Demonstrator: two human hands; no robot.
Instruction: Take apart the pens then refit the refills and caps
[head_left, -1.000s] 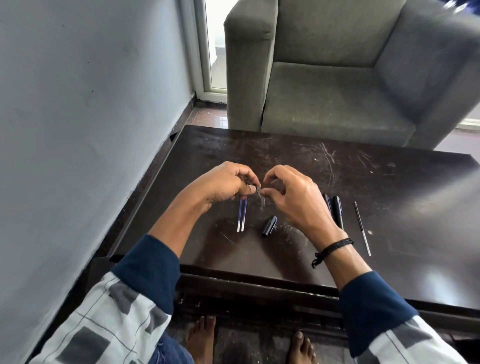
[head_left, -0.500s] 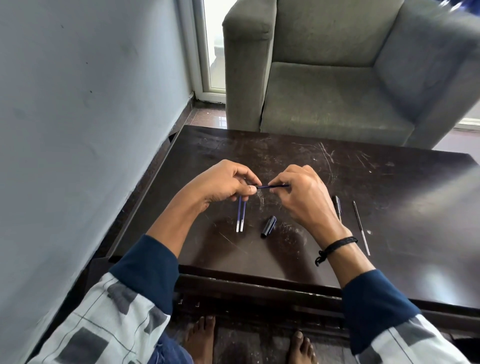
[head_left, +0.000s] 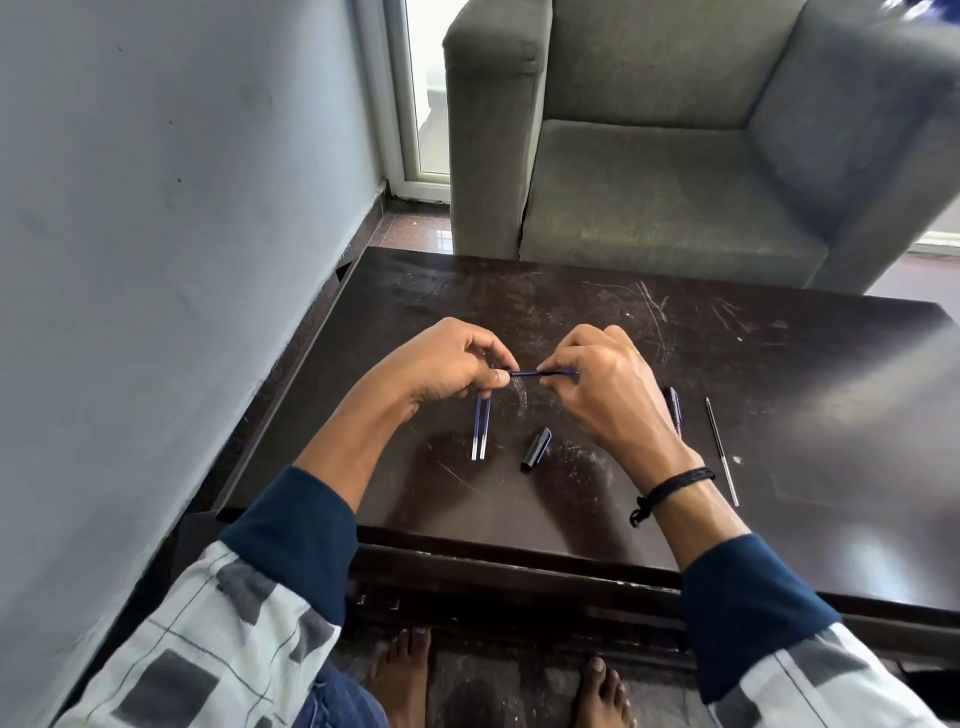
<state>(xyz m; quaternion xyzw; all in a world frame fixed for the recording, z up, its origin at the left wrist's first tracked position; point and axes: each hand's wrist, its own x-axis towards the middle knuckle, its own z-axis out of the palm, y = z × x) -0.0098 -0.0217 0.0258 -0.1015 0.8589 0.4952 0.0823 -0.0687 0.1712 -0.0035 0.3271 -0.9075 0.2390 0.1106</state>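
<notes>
Above the dark table (head_left: 779, 364), my right hand (head_left: 602, 395) pinches a thin blue refill (head_left: 524, 373) that runs level toward my left hand (head_left: 447, 369). My left hand is closed on a small pen part at the refill's left end; most of that part is hidden by the fingers. Two blue refills (head_left: 481, 428) lie side by side on the table below my left hand. A black cap (head_left: 536, 449) lies between my wrists. A dark pen (head_left: 674, 408) lies partly behind my right hand, and a thin refill (head_left: 721, 449) lies further right.
A grey armchair (head_left: 675, 171) stands just behind the table's far edge. A pale blue wall (head_left: 156, 260) runs close along the table's left side. My bare feet (head_left: 405, 675) are on the floor under the near edge.
My hands moved apart and a blue refill came out between them, held level by my right hand. Since half a second ago they have barely moved.
</notes>
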